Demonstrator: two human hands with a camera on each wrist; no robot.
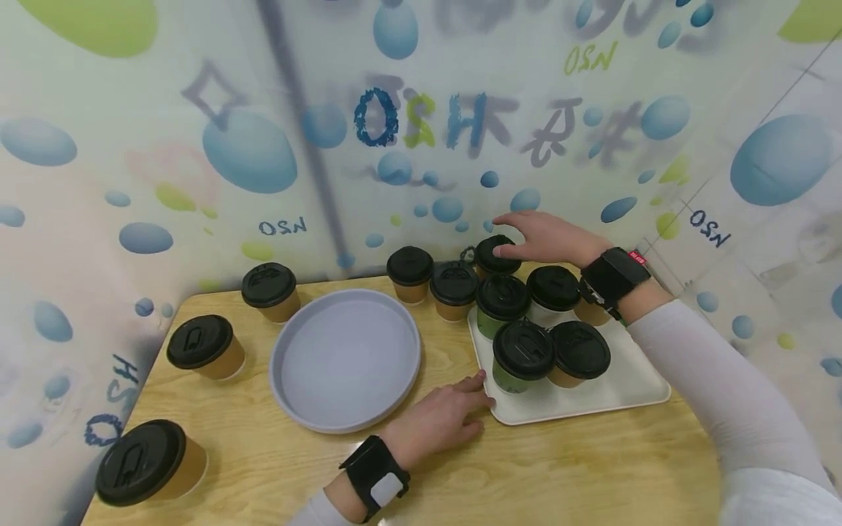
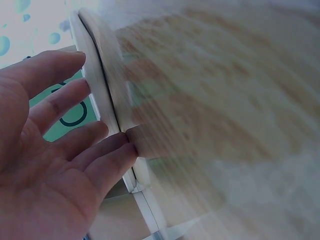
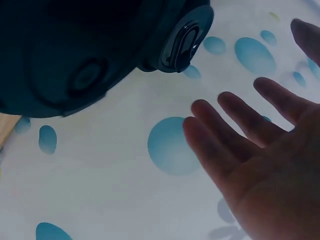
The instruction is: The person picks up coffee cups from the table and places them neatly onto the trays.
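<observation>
My right hand [image 1: 511, 235] hovers open over the black lid of the rearmost paper cup [image 1: 495, 256], at the back of the white rectangular tray [image 1: 618, 398]. In the right wrist view its fingers [image 3: 235, 132] are spread and apart from that black lid [image 3: 85, 50]. My left hand [image 1: 482, 391] lies flat on the wooden table, fingertips against the white tray's near left corner. In the left wrist view the straight fingers [image 2: 107, 150] touch the tray's edge [image 2: 107, 75]. Several lidded cups stand on this tray, among them two green ones [image 1: 522, 358] [image 1: 503, 305].
An empty round grey tray [image 1: 345, 358] sits left of the white one. Brown lidded cups stand along the table's left side [image 1: 270, 292] [image 1: 204, 347] [image 1: 148, 464], and two more at the back [image 1: 410, 274] [image 1: 454, 291]. Printed walls close in behind and on both sides.
</observation>
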